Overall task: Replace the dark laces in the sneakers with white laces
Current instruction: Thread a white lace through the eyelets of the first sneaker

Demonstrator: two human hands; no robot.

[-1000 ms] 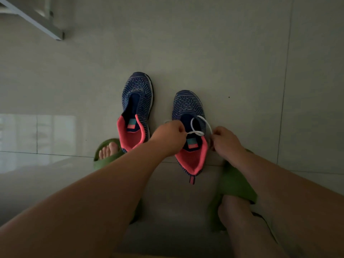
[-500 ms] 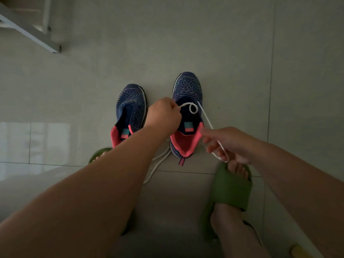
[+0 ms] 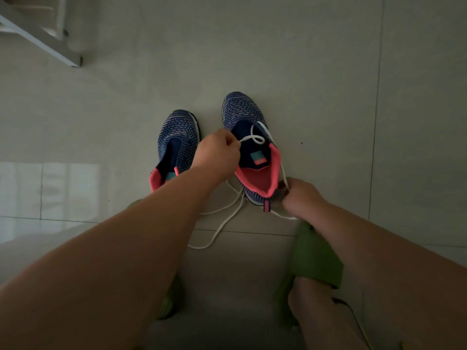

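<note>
Head view shows the left hand (image 3: 217,155) pinching the white lace (image 3: 255,137) at the right sneaker (image 3: 249,117), the right hand (image 3: 300,195) gripping its other run. Pulling unevenly could drag the lace out of what looks, dimly, like its only eyelets.

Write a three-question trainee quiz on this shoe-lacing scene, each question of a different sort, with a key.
1. True or false: the left hand pinches the white cord lace over the opening of the right-hand blue knit sneaker with the coral lining.
2. Multiple choice: the right hand grips the lace (A) above the toe, (B) beside the heel, (C) under the green slide sandal.
3. Fill in: the left-hand blue knit sneaker shows ___ lace threaded through it.

Key: 1 true; 2 B; 3 no.
</note>
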